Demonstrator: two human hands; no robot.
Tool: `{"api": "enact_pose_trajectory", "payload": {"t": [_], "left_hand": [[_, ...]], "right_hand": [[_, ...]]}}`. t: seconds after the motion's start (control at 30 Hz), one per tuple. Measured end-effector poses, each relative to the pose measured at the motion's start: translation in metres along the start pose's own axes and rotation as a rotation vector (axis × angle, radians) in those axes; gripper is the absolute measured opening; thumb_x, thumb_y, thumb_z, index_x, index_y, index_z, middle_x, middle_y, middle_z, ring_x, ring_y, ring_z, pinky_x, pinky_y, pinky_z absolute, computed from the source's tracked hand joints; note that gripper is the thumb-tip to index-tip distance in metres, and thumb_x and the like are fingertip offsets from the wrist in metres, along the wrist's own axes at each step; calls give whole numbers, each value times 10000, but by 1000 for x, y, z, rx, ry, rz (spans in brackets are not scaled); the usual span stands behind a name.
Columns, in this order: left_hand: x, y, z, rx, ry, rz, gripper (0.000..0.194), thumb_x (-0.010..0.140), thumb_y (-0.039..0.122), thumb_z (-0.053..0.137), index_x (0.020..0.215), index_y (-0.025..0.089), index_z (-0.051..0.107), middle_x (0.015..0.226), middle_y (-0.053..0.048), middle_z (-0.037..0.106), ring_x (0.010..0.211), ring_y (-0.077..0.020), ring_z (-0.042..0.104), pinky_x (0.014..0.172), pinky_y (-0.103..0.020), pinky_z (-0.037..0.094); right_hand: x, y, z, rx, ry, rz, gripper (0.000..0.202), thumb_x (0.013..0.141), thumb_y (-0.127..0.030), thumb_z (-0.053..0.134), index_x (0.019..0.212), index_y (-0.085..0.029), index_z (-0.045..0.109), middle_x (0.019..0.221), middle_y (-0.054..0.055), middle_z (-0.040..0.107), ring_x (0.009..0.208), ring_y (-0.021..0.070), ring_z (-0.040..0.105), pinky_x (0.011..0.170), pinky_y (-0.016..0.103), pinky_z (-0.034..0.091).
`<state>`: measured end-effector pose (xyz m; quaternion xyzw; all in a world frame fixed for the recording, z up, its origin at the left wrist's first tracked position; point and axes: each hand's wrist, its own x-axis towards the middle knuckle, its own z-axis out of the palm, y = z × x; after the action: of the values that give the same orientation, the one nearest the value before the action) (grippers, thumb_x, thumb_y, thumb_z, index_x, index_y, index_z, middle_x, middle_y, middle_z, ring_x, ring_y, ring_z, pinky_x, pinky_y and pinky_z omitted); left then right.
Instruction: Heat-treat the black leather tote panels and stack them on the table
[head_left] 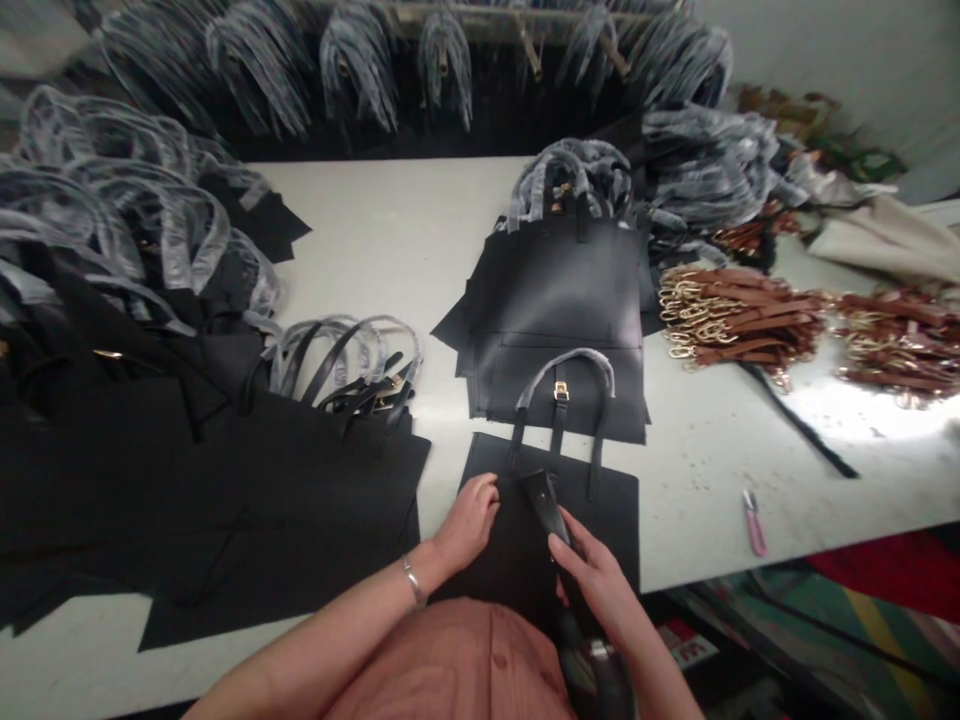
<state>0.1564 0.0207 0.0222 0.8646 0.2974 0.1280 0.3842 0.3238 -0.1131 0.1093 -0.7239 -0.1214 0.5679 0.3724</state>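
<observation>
In front of me lies a black leather bag panel with a handle partly wrapped in clear plastic. A short strap with a gold buckle reaches up from its top edge. My right hand is closed around a black strap, whose flat end points up over the panel. The rest of that strap hangs down past the table edge by my body. On the panel's left part rests my left hand, fingers curled in; whatever they hold, if anything, is hidden.
Beyond the panel is a stack of black panels. More panels and wrapped handles pile up on the left. Brown straps with gold clasps and pink-handled snips lie right. Wrapped handles hang on a rack behind.
</observation>
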Motion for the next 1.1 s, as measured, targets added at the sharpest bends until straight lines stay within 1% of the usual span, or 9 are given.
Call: {"api": "enact_pose_trajectory", "payload": {"t": [0.23,0.33,0.5,0.63,0.7,0.8,0.93,1.03,1.1], "left_hand": [[-12,-29,7,144,-38,174,237,940,106,474,1156,149,562,1313,-166,577,1269,-257,529,1061,-483,480],[-14,-31,8,178,-26,193,258,955,130,460,1195,138,554,1326,-172,569,1277,-263,523,1061,-485,479],[-13,-29,7,195,-13,226,261,962,127,437,1191,120,564,1313,-178,579,1251,-263,537,1049,-468,486],[-12,-29,7,215,-19,235,277,966,122,419,1205,116,560,1319,-172,576,1245,-262,537,1043,-463,483],[-13,-31,8,225,-26,245,296,956,108,427,1223,119,554,1339,-168,565,1253,-267,530,1043,-468,477],[-15,-33,10,244,-47,308,328,926,58,436,1222,121,563,1356,-161,561,1270,-282,513,1039,-488,466],[-14,-35,11,241,-64,347,348,912,50,453,1237,113,562,1289,-155,609,1261,-286,516,1032,-483,457],[-11,-35,10,230,-63,333,329,917,71,468,1221,135,574,1273,-134,620,1262,-262,511,1048,-454,441],[-11,-33,11,231,-46,336,324,899,53,472,1183,149,595,1264,-121,624,1250,-256,516,1042,-442,444]], "right_hand": [[26,-22,14,41,-61,14,736,786,-534,640,1390,-146,478,609,-52,588,377,117,532,363,231,438],[30,-29,15,20,-53,10,708,794,-528,636,1379,-160,483,609,-56,586,373,109,531,361,219,437],[27,-34,13,-6,-102,93,678,790,-556,630,1342,-178,520,644,-34,609,384,118,557,353,220,431],[37,-49,23,-61,44,-33,708,787,-550,627,1361,-151,511,579,-50,583,387,130,542,373,237,443],[40,-58,28,-107,61,-91,713,806,-547,613,1389,-155,495,547,-61,569,402,137,545,391,239,454],[39,-65,33,-147,-60,-68,704,821,-547,594,1404,-166,485,553,-59,582,403,141,556,385,240,455],[48,-70,47,-295,-220,-52,602,849,-561,538,1319,-185,568,577,-37,610,389,149,578,367,242,454],[64,-79,63,-380,-207,-85,586,881,-553,482,1295,-152,586,569,-7,630,412,178,605,394,272,481],[68,-88,71,-411,-140,-135,557,901,-514,475,1307,-149,583,686,45,705,579,217,691,527,312,551]]}}
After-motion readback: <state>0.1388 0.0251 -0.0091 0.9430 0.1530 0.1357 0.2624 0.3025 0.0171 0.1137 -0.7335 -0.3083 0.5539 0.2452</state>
